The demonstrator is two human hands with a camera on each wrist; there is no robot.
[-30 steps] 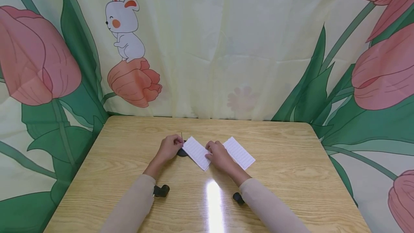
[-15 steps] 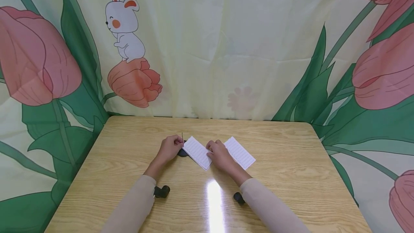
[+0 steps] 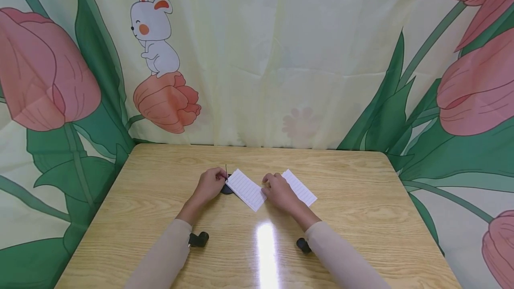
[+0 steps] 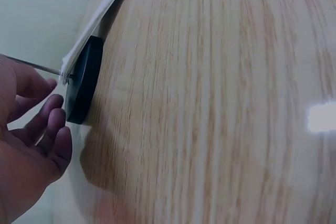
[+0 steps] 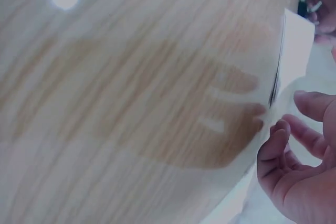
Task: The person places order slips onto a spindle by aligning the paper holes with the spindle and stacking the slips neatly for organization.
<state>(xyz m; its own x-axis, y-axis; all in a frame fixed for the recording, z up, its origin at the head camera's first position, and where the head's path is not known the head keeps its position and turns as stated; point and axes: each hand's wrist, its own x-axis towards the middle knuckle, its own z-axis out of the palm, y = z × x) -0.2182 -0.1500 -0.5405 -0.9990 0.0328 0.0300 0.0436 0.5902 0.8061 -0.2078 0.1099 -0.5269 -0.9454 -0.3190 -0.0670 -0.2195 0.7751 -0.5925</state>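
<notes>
Lined white paper slips [image 3: 246, 190] sit on the thin upright spike [image 3: 226, 171] of a bill spindle, whose round black base [image 4: 84, 82] shows beneath them. My left hand [image 3: 211, 183] is at the slips' left corner. In the left wrist view its fingers are loosely curled beside the spike and base, with nothing visible between them. My right hand [image 3: 281, 192] is at the slips' right end. In the right wrist view its thumb and fingers stand apart, close to the slips' edge [image 5: 295, 51]. Behind this hand lies a second lot of lined slips [image 3: 300, 189], partly covered.
The wooden table [image 3: 353, 217] bears everything, with a bright light reflection near its front. Black wrist-camera mounts [image 3: 198, 239] stick out from both sleeves. A curtain [image 3: 257, 66] printed with tulips and a rabbit hangs beyond the table's far edge.
My right hand has shifted a little to the right, baring more of the slips' right end and covering more of the second lot. My left hand has stayed at the spike.
</notes>
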